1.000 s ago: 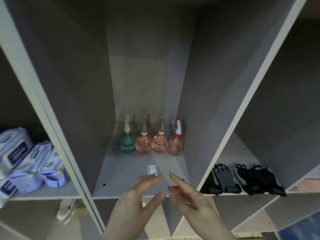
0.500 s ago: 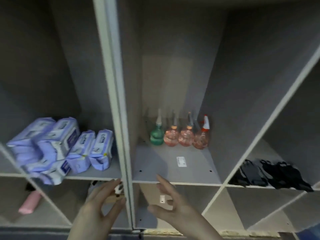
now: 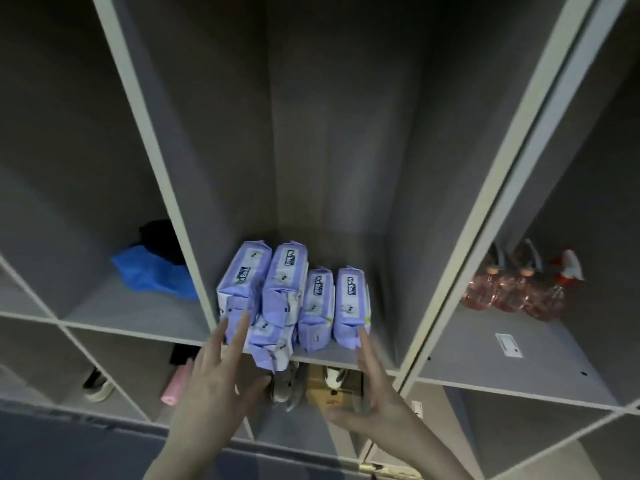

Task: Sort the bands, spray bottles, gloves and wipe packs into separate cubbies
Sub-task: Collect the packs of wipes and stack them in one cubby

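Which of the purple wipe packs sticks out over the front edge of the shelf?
The low front pack, between the left hand and right hand. Its end hangs past the shelf edge; the others sit behind it.

1. The wipe packs (image 3: 294, 299), centre of the frame, are soft lilac plastic film, slightly glossy, crinkled at the sealed ends.
2. The cubby shelf (image 3: 346, 355) is smooth matt grey board with pale edging.
3. The spray bottles (image 3: 512, 292), at right, look like clear pink plastic, shiny.
4. The blue bundle (image 3: 152, 275), at left, looks like thin, crumpled sheeting.
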Tool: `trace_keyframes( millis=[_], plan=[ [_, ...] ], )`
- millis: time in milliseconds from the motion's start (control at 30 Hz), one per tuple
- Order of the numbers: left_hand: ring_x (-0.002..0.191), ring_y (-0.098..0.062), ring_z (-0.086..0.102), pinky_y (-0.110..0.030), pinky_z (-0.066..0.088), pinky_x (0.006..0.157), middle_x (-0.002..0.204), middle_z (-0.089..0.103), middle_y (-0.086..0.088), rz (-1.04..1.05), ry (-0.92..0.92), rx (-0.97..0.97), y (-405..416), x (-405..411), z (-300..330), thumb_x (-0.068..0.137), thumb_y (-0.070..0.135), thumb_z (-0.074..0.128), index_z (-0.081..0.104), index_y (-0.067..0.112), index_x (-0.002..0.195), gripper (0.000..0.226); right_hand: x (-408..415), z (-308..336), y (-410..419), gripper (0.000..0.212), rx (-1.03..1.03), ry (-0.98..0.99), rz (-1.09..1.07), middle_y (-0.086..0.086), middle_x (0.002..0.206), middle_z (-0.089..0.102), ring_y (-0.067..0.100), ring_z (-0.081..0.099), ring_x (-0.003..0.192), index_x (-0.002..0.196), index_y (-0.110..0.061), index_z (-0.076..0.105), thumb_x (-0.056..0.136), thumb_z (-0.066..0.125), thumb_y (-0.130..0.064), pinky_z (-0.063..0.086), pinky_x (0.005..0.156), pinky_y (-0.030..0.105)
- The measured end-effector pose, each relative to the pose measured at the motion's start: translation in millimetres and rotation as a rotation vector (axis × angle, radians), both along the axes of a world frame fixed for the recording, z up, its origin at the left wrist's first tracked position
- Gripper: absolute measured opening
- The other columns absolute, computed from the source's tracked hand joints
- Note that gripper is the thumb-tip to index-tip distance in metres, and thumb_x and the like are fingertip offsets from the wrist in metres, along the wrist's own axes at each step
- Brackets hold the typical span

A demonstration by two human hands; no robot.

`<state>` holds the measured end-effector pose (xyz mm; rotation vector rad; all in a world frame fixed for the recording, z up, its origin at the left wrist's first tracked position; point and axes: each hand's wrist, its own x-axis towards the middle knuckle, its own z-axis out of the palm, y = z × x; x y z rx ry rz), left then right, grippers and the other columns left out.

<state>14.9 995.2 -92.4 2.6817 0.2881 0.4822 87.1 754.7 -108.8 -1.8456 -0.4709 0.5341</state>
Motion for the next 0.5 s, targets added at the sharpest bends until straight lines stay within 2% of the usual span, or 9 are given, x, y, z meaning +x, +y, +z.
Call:
trace_keyframes(
  millis=[33,100,233,367,500],
  plan=[
    [0.118,-0.035,0.055,-0.047,0.051,0.085,0.146,0.041,-0.013,-0.013,0.0,0.112,10.1,9.3,-2.2,0.06,0.044,0.085,0.024,0.031,0.149,0.109,3.8,-2.7,10.2,0.117,-0.008,-0.012,-0.022,-0.029,0.152,-0.007,-0.012,0.0,0.14,0.139,-0.059,-0.01,0.066,0.081,-0.045,0.022,0.105,0.01],
    [0.126,-0.039,0.05,-0.056,0.044,0.095,0.147,0.038,-0.021,-0.033,-0.028,0.266,28.0,31.6,-10.8,0.05,0.052,0.087,0.024,0.021,0.149,0.121,13.8,-5.0,28.2,0.12,-0.067,-0.029,-0.036,-0.029,0.149,-0.012,-0.01,-0.004,0.138,0.141,-0.054,-0.013,0.067,0.081,-0.043,0.019,0.107,0.016],
    [0.142,-0.038,0.026,-0.067,0.027,0.105,0.156,0.02,-0.02,-0.117,0.072,0.46,46.3,73.7,-29.7,0.036,0.069,0.082,0.019,0.024,0.15,0.138,43.4,-8.4,58.5,0.123,-0.158,-0.037,-0.02,-0.027,0.149,-0.004,0.0,-0.001,0.143,0.144,-0.049,-0.014,0.066,0.081,-0.04,0.021,0.116,0.032],
    [0.147,-0.034,0.01,-0.069,0.015,0.108,0.16,0.002,-0.015,-0.197,0.139,0.607,50.7,100.7,-44.4,0.042,0.071,0.078,-0.004,0.028,0.152,0.144,69.7,-22.9,82.0,0.125,-0.374,-0.174,0.025,-0.012,0.158,-0.003,0.008,-0.003,0.146,0.146,-0.043,-0.016,0.065,0.08,-0.044,0.016,0.118,0.036],
    [0.147,-0.033,0.009,-0.068,0.016,0.107,0.16,-0.012,-0.013,-0.221,0.198,0.708,61.9,130.7,-45.0,0.055,0.072,0.072,-0.029,0.026,0.145,0.143,102.3,-40.5,98.9,0.119,-0.688,-0.322,0.016,-0.005,0.159,-0.016,0.024,-0.02,0.146,0.146,-0.04,-0.019,0.07,0.072,-0.051,0.002,0.118,0.048]
  ],
)
